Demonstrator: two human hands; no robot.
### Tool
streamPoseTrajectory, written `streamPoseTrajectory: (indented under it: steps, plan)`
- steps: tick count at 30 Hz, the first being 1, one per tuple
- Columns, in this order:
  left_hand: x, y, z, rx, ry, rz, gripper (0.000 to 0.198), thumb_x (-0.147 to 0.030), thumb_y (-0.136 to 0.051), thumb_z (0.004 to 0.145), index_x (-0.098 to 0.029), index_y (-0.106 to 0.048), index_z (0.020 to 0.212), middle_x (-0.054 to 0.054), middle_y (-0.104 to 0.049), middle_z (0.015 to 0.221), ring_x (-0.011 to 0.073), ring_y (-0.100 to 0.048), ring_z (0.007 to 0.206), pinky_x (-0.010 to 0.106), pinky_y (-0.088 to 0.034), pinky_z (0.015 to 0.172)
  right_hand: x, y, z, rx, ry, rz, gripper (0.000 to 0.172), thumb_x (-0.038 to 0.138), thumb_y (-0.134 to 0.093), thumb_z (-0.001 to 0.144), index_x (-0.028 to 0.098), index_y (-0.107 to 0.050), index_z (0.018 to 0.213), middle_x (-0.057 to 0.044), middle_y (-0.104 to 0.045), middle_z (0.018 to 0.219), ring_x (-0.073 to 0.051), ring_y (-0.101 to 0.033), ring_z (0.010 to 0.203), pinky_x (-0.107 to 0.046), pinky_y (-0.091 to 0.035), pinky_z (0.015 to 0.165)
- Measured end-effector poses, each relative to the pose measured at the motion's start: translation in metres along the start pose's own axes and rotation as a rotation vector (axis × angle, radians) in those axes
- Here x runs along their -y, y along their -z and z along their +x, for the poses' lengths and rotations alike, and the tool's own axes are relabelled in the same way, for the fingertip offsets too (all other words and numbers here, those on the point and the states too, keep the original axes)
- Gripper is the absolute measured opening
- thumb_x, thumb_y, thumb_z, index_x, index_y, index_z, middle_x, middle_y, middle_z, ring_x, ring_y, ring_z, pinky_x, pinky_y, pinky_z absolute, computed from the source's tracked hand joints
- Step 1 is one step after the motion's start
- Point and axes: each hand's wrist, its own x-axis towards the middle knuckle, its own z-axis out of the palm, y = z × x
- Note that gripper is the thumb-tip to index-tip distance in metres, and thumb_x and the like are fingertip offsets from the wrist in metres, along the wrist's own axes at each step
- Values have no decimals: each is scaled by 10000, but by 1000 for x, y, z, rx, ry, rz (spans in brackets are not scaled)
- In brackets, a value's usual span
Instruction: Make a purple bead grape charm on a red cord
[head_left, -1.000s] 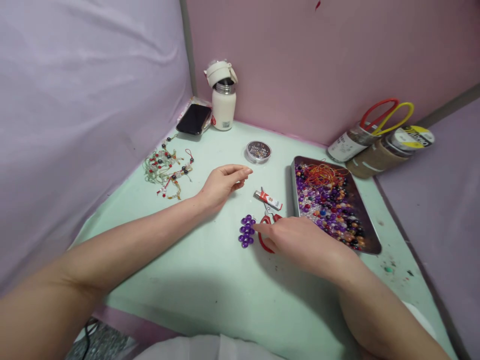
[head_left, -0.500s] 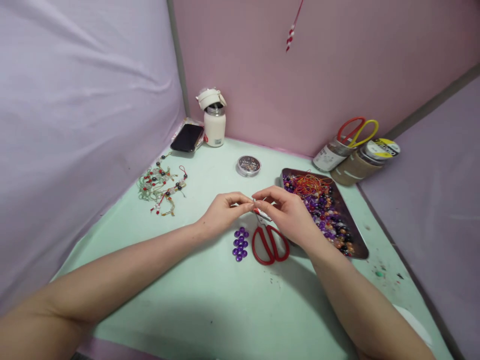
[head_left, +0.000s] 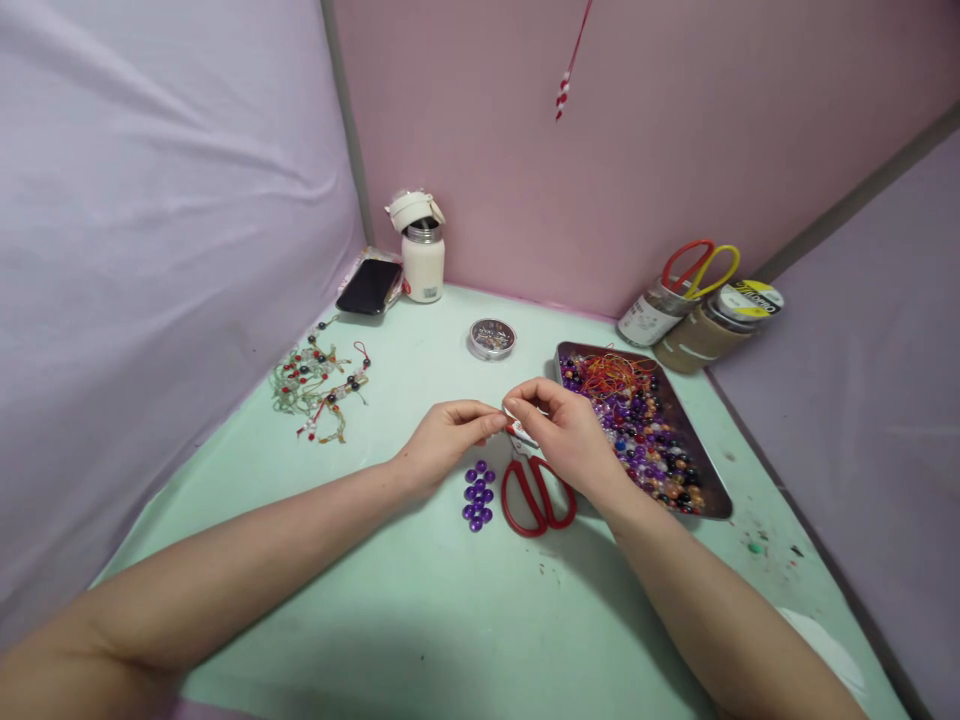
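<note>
My left hand (head_left: pixel 459 438) and my right hand (head_left: pixel 559 425) meet fingertip to fingertip above the middle of the table. Each is closed in a pinch, and what lies between the fingers is too small to make out. Just below them lie scissors with red handles (head_left: pixel 526 498), their blades partly hidden under my right hand. Several shiny purple beads (head_left: pixel 478 494) form a small cluster left of the scissors. Beyond my right hand is a dark metal tray (head_left: pixel 694 425) holding loose purple, black and orange beads and a tangle of red and orange cord (head_left: pixel 611 376).
A small round clear case (head_left: pixel 493 339) sits behind my hands. To the left lie beaded strings (head_left: pixel 319 385), a black phone (head_left: pixel 369 287) and a white bottle (head_left: pixel 424 265). Two jars stand back right, one holding scissors (head_left: pixel 649 312), the other topped by a spool (head_left: pixel 750 300). A beaded cord (head_left: pixel 562 95) hangs above.
The whole view has shifted slightly. My fingertips remain together, with the right fingers a little more curled; the things on the table stay in place.
</note>
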Motion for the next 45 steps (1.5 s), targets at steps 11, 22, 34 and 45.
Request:
streamPoseTrajectory:
  steps: [11,22,34,45]
  plan:
    - [-5,-5,-4,6,98,-249,248,-401,-673,743,-160,-709,790,59,-648,866,125,-530,796,234,-388,698,0,0,0,-35,8,13,170,300,-520,848,169,-603,778,-5,-625,734,-120,-551,676,-238,-420,630]
    - [-12,-10,-12,-36,66,-296,238,-330,-713,715,-176,-687,895,-4,-602,664,86,-518,625,235,-403,645,10,2,-5,-102,18,77,154,305,-548,841,169,-602,793,-8,-605,749,-111,-521,653,-215,-399,562]
    - [-16,-9,-12,-100,-55,9,173,-346,-693,708,-178,-711,744,8,-630,669,119,-517,651,265,-411,674,15,1,-10,-110,34,84,137,281,-556,843,171,-602,776,4,-594,731,-105,-521,665,-220,-412,599]
    - [-13,-11,-11,-146,-2,-166,198,-354,-697,698,-167,-680,760,-10,-567,670,94,-453,626,240,-377,639,13,0,-5,-111,-75,137,163,322,-568,803,176,-605,741,14,-575,647,-104,-491,572,-222,-405,519]
